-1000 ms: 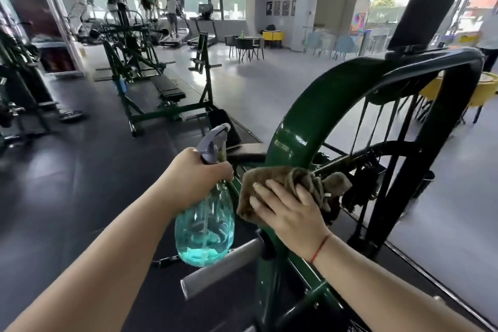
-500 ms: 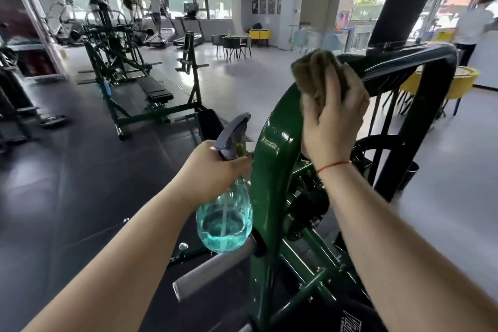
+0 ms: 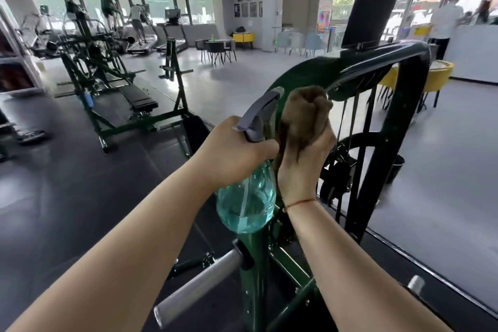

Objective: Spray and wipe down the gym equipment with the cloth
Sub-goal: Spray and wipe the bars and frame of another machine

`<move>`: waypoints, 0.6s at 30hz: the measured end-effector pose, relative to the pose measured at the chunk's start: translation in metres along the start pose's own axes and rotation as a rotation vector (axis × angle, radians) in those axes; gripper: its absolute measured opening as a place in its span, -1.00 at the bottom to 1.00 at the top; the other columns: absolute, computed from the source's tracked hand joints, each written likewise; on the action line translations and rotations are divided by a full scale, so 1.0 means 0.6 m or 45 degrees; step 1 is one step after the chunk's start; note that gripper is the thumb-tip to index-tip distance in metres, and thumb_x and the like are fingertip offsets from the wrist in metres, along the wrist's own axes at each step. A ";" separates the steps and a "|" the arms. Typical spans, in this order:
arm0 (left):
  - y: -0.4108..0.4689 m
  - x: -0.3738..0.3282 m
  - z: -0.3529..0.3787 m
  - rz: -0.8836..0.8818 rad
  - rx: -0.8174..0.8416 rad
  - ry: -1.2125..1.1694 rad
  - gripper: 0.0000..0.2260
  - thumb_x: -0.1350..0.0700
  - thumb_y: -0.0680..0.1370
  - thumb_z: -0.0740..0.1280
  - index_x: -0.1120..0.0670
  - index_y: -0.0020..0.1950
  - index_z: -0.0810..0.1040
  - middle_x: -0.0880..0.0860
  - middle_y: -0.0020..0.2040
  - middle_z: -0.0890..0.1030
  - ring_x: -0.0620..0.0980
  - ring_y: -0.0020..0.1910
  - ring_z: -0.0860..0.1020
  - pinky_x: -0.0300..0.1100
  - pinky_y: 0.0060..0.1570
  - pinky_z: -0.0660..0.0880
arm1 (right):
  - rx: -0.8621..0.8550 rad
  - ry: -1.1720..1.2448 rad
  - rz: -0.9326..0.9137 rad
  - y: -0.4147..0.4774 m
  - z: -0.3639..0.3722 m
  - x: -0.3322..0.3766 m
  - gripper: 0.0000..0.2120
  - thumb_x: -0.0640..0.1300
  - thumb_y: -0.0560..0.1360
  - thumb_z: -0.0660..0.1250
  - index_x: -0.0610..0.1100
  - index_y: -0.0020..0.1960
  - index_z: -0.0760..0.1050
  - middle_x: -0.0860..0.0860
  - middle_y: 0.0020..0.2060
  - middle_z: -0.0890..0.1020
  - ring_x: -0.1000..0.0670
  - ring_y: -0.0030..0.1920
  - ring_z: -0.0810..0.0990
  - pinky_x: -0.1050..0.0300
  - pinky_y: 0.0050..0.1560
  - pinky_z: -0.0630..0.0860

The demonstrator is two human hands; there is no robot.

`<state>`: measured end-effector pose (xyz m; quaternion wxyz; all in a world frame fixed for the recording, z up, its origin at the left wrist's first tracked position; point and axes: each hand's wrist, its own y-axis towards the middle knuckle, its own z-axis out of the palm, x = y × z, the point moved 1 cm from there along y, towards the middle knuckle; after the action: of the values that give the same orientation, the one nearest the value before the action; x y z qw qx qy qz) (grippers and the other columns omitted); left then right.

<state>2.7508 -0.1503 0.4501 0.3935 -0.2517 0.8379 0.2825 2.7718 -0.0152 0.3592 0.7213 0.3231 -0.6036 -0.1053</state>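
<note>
Head: right hand (image 3: 304, 170) holds cloth (image 3: 303, 113), seemingly on frame (image 3: 304, 71); left hand (image 3: 234, 153) grips bottle (image 3: 246, 206).

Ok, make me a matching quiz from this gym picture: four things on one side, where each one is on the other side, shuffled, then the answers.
Things:
1. spray bottle
2. brown cloth
3. black pad
4. silver bar

Places:
A. on top of the green frame
B. held in the left hand
C. low down, sticking out of the frame
D. gripped in the right hand

Pairs: 1-B, 2-D, 3-A, 4-C.
</note>
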 end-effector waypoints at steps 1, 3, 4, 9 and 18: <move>0.007 -0.007 0.004 -0.001 0.005 0.000 -0.61 0.27 0.49 0.37 0.31 -0.30 0.16 0.11 -0.40 0.20 0.00 -0.44 0.17 -0.27 -0.54 0.16 | -0.039 0.007 0.044 0.036 0.000 0.008 -0.43 -0.07 0.63 0.31 -0.18 0.54 0.19 -0.13 0.38 0.30 0.18 0.27 0.26 0.46 0.29 0.23; 0.019 -0.017 0.011 -0.051 0.004 -0.024 -0.61 0.23 0.51 0.39 0.31 -0.30 0.19 0.10 -0.41 0.22 0.00 -0.46 0.20 -0.27 -0.56 0.18 | -0.113 0.010 0.165 0.112 -0.005 0.017 -0.44 -0.03 0.63 0.29 -0.12 0.56 0.18 -0.15 0.41 0.30 -0.04 0.38 0.32 0.21 0.35 0.26; 0.025 -0.021 0.014 -0.076 0.001 -0.032 -0.62 0.22 0.51 0.39 0.30 -0.30 0.22 0.07 -0.42 0.23 0.00 -0.46 0.21 -0.27 -0.57 0.19 | -0.142 0.011 0.234 0.151 -0.010 0.018 -0.43 -0.01 0.63 0.28 -0.11 0.57 0.17 -0.17 0.42 0.30 -0.12 0.41 0.34 0.17 0.34 0.28; 0.065 -0.047 0.036 -0.131 -0.023 -0.070 -0.67 0.21 0.51 0.40 0.22 -0.37 0.32 0.00 -0.47 0.26 0.00 -0.49 0.23 -0.29 -0.54 0.20 | -0.118 -0.037 0.392 0.268 -0.037 -0.003 -0.43 0.00 0.66 0.23 -0.08 0.59 0.13 -0.22 0.43 0.33 -0.16 0.43 0.35 0.29 0.15 0.19; 0.141 -0.101 0.100 -0.265 -0.146 -0.221 -0.75 0.04 0.33 0.42 0.13 -0.08 0.72 -0.03 0.06 0.58 0.04 0.11 0.56 -0.07 0.11 0.47 | 0.129 0.680 0.601 0.188 -0.053 -0.034 -0.46 -0.16 0.65 0.24 -0.01 0.57 0.14 -0.13 0.39 0.43 -0.10 0.31 0.52 0.27 0.02 0.54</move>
<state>2.7614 -0.0377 0.4900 0.4766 -0.3340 0.7525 0.3083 2.7699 0.0932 0.4075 0.8411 0.2263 -0.4562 0.1825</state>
